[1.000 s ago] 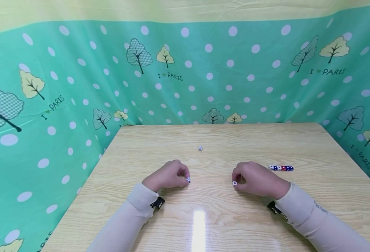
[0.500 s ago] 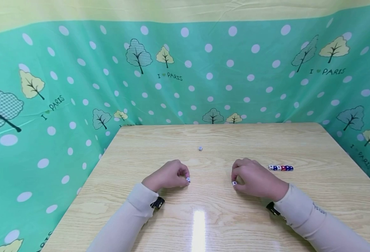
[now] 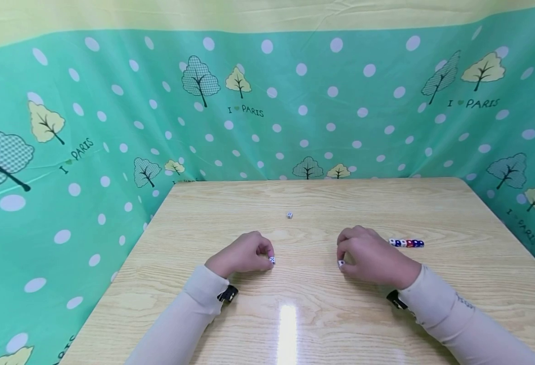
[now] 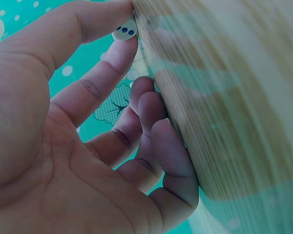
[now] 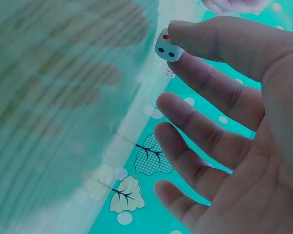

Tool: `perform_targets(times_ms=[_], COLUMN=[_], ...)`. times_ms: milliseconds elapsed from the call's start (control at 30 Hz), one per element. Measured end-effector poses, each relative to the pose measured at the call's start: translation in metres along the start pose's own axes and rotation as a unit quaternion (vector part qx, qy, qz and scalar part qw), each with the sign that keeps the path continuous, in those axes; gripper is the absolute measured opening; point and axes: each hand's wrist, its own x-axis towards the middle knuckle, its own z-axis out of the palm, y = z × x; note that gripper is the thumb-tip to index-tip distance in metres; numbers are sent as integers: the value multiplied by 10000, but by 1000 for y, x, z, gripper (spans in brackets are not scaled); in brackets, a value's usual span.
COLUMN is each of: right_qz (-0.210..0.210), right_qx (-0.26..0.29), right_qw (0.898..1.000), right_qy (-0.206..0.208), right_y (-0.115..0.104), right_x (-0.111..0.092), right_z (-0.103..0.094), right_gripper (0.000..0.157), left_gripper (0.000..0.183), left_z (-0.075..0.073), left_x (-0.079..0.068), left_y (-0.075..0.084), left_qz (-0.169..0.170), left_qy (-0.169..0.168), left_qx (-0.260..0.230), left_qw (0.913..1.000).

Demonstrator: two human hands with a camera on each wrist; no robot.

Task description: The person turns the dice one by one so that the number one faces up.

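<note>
My left hand (image 3: 247,253) pinches a white die (image 3: 272,260) between thumb and index finger, low at the tabletop. In the left wrist view that die (image 4: 125,30) shows blue dots, and the other fingers curl down against the wood. Across from it, my right hand (image 3: 371,257) holds a second white die (image 3: 341,263) by thumb and index fingertip. The right wrist view has this die (image 5: 169,46) with a red dot on one face and blue dots on another; the remaining fingers are spread and loosely bent. A gap of bare wood separates the two hands.
A single white die (image 3: 289,215) sits farther back on the wooden table (image 3: 231,203). Beside the right hand lies a row of several white, blue and red dice (image 3: 406,243). A green dotted curtain (image 3: 267,126) surrounds the table's back and sides.
My right hand has shifted slightly away from me, and the die in its fingers has tilted and moved a little. The left hand and the other dice have stayed in place.
</note>
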Motion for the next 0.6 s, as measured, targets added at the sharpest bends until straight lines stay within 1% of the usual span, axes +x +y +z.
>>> perform_targets(times_ms=[200, 600], right_qz=[78, 304], right_qx=[89, 109], right_qw=[9999, 9995], right_qy=[-48, 29], right_y=[7, 28], right_x=[0, -1], right_z=[-5, -24], right_gripper=[15, 14], left_gripper=[13, 13], left_z=[0, 0], left_x=[0, -1], left_y=[0, 0], left_qz=[-21, -20], left_qy=[13, 23], left_qx=[26, 34], left_qw=[10000, 10000])
